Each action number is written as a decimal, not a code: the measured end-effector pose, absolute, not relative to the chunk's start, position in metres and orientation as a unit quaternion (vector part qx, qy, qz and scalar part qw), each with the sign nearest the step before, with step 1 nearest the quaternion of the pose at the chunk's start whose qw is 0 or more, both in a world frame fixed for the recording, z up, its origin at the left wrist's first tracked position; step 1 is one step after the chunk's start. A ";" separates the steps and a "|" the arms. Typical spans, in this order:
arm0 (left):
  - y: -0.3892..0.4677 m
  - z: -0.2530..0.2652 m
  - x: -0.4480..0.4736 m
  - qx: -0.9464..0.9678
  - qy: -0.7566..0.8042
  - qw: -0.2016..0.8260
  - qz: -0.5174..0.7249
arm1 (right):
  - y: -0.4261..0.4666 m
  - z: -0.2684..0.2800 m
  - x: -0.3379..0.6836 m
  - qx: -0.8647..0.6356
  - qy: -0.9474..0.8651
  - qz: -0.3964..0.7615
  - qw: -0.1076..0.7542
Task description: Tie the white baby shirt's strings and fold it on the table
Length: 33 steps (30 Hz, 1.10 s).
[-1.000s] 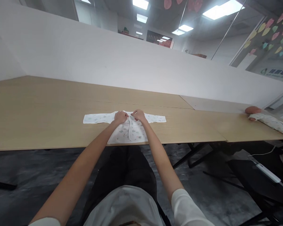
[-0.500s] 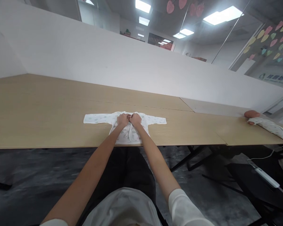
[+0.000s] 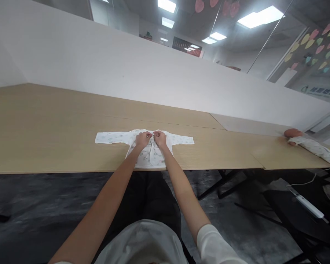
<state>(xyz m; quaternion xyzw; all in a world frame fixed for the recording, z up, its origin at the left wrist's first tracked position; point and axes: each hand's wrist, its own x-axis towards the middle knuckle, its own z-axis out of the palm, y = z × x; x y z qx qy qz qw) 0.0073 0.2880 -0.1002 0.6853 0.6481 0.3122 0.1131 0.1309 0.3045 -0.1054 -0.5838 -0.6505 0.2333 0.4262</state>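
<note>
Pale wooden table [image 3: 57, 139] along a white partition [image 3: 121, 69], with both hands at a small shirt

Both bare forearms reach forward and converge on the small shirt [image 3: 149, 158], which lies face up at the table's near edge with its sleeves spread to either side. The left hand [image 3: 143, 139] and the right hand [image 3: 159, 138] sit over the upper front, knuckles up, fingertips almost meeting at the centre opening. Fingers on both are curled inward with little gap; whether cloth is pinched between them is too small to tell.

Dark lettering [image 3: 323, 90] beside a round logo [image 3: 304, 89] shows on the glass at upper right, too blurred to read. The shirt carries a scattered print whose motifs cannot be made out. Hands and forearms hide part of its chest and lower side. Far right, a patterned white cloth [image 3: 315, 148] is cut off by the picture's edge, a rounded brownish object [image 3: 293, 132] at its end.
</note>
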 end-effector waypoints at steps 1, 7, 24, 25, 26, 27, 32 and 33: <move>0.288 -0.100 0.008 0.684 0.651 0.113 0.310 | 0.305 -0.106 0.131 -0.582 -0.652 0.236 0.425; 0.286 -0.098 0.008 0.672 0.652 0.135 0.322 | 0.301 -0.102 0.131 -0.567 -0.656 0.257 0.427; 0.289 -0.107 0.006 0.670 0.589 0.180 0.415 | 0.298 -0.103 0.132 -0.555 -0.653 0.261 0.443; 0.289 -0.107 0.006 0.668 0.585 0.183 0.423 | 0.299 -0.103 0.131 -0.554 -0.651 0.263 0.447; 0.290 -0.108 0.006 0.665 0.582 0.186 0.429 | 0.299 -0.103 0.131 -0.552 -0.649 0.264 0.451; 0.290 -0.108 0.006 0.664 0.580 0.188 0.433 | 0.300 -0.104 0.131 -0.551 -0.649 0.265 0.453; 0.291 -0.109 0.006 0.667 0.577 0.188 0.433 | 0.301 -0.106 0.130 -0.538 -0.655 0.262 0.461; 0.291 -0.108 0.006 0.669 0.579 0.182 0.429 | 0.301 -0.106 0.130 -0.537 -0.655 0.261 0.463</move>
